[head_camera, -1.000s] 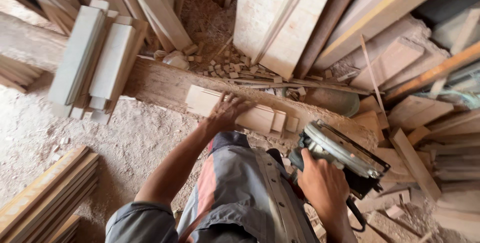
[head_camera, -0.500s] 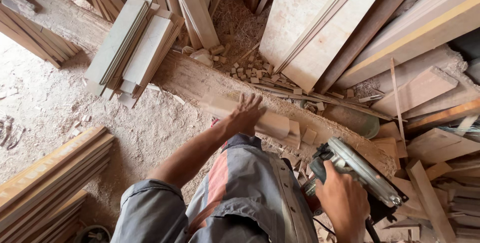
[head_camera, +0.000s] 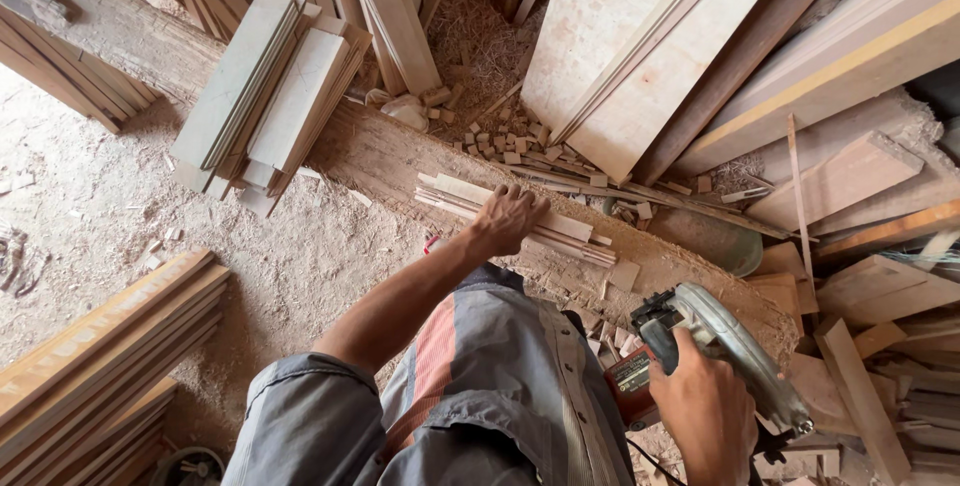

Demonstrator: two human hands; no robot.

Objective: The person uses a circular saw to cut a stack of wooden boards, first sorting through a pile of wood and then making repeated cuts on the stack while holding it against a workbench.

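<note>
My left hand [head_camera: 508,218] rests palm down on a small stack of thin wooden strips [head_camera: 455,195] that lies across a thick rough beam [head_camera: 385,158]. My right hand [head_camera: 706,418] grips the handle of a hand-held circular saw [head_camera: 728,346] with a grey guard and a red body. The saw hangs low at the right, apart from the strips and beside my knee. My grey trousers and my striped shirt fill the lower middle of the view.
Sawdust covers the ground [head_camera: 120,216]. Stacked planks [head_camera: 95,356] lie at the lower left, grey boards [head_camera: 265,96] lean on the beam, and wide panels [head_camera: 630,66] stand behind. Small offcuts [head_camera: 500,136] and loose wood pieces [head_camera: 870,346] crowd the right side.
The view has shifted, so the beam and boards now sit further right and lower. My left hand stays on the strips. The saw has stayed at my right side.
</note>
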